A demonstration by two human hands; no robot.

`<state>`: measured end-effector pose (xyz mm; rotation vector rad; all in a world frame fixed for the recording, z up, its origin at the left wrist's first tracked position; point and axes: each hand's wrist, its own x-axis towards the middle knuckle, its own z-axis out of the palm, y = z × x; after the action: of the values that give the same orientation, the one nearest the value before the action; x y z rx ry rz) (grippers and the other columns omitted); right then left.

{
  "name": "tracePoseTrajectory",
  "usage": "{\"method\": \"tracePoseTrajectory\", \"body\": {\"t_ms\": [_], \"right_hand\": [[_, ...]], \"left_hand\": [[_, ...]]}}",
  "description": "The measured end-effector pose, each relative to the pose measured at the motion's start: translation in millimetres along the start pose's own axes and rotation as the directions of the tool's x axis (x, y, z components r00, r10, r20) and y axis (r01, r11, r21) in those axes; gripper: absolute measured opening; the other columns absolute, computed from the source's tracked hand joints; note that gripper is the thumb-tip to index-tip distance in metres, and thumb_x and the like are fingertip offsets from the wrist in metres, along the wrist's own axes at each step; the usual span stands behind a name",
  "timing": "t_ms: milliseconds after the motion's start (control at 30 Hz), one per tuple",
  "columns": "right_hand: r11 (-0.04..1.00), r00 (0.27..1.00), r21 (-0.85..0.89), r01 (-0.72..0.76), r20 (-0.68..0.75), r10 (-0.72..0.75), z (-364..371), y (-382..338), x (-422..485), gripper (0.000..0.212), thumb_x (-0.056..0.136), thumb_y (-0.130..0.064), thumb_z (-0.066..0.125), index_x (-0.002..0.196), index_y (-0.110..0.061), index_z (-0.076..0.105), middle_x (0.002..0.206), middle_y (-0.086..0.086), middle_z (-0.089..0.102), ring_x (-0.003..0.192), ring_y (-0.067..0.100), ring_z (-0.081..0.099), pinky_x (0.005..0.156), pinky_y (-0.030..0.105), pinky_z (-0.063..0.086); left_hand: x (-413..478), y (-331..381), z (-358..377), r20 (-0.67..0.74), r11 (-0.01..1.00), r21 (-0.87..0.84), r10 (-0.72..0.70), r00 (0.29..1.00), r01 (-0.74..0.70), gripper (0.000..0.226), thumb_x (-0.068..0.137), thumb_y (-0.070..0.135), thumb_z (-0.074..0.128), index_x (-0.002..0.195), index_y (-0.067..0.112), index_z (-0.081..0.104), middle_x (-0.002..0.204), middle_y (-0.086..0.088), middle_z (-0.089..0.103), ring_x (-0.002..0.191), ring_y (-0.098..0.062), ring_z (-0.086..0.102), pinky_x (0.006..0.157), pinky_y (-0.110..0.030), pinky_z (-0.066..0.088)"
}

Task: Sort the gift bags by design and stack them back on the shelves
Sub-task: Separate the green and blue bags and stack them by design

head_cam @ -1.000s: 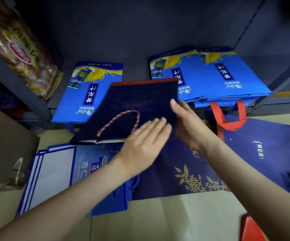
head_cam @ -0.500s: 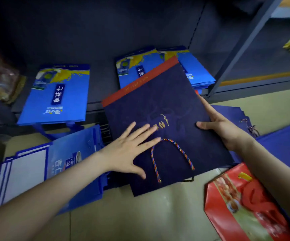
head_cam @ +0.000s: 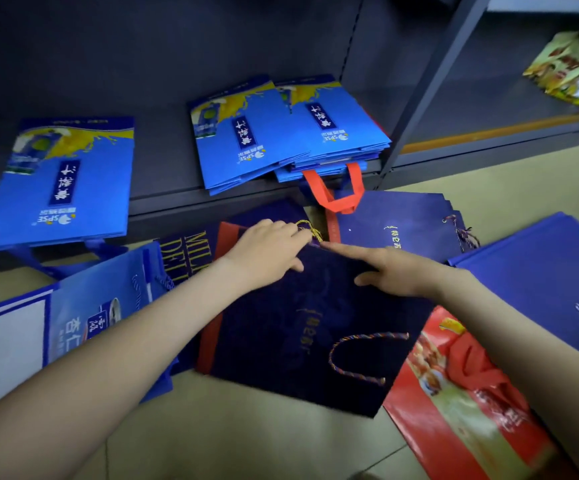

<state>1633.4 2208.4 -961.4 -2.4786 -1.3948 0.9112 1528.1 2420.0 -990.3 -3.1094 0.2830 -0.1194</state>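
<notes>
A dark navy gift bag point(head_cam: 298, 341) with a multicoloured cord handle point(head_cam: 361, 355) lies flat on the floor in front of the shelf. My left hand point(head_cam: 267, 251) is at its far corner, fingers curled on a gold cord handle point(head_cam: 312, 232). My right hand point(head_cam: 395, 271) rests flat on the bag, index finger straight and pointing at the same corner. On the bottom shelf point(head_cam: 163, 202) lie one light blue bag point(head_cam: 63, 181) and a stack of matching light blue bags point(head_cam: 281, 140).
A bag with gold lettering point(head_cam: 184, 251) sticks out from under the navy one. Blue-and-white bags point(head_cam: 83, 306) lie at the left. At the right lie violet-blue bags point(head_cam: 402, 223), a red bag point(head_cam: 461, 393) and a red handle point(head_cam: 336, 192). A shelf post point(head_cam: 430, 81) rises there.
The navy bag has come down flat onto the floor pile. My left hand slid from its middle to the far corner, and my right hand moved from its right edge onto its top.
</notes>
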Motion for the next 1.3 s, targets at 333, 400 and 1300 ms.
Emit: {"method": "tracePoseTrajectory", "body": {"t_ms": [333,400,1300], "right_hand": [[0.733,0.95,-0.679,-0.022,-0.243,-0.196,120.8,-9.4,-9.9,0.131,0.046,-0.051,0.084,0.153,-0.027,0.012,0.158,0.009,0.02,0.144,0.029,0.02,0.111,0.063,0.014],[0.648,0.916,-0.755,-0.104,-0.326,-0.232,139.5,-1.4,-6.6,0.093,0.078,-0.017,0.064,0.153,-0.028,0.01,0.158,0.006,0.015,0.145,0.03,0.015,0.113,0.06,0.007],[0.661,0.794,-0.733,-0.158,-0.492,-0.356,150.2,46.3,-4.2,0.055,0.1,-0.01,0.025,0.151,-0.027,0.013,0.144,0.013,0.038,0.124,0.043,0.05,0.091,0.059,0.047]], "left_hand": [[30.3,-26.2,0.5,0.081,0.802,-0.402,-0.449,0.89,0.441,0.017,0.096,0.033,0.049,0.109,0.022,0.052,0.108,-0.008,0.063,0.101,-0.031,0.056,0.07,-0.034,0.033],[32.2,-38.9,-2.7,0.121,0.76,-0.442,-0.475,0.871,0.476,0.012,0.095,0.034,0.052,0.103,0.026,0.055,0.101,-0.005,0.062,0.099,-0.03,0.056,0.069,-0.033,0.034],[-24.5,72.0,23.6,0.36,0.912,-0.275,-0.197,0.912,0.305,0.103,0.076,0.08,0.04,0.151,0.027,-0.007,0.159,-0.012,-0.006,0.146,-0.032,-0.004,0.115,-0.052,-0.005]]}}
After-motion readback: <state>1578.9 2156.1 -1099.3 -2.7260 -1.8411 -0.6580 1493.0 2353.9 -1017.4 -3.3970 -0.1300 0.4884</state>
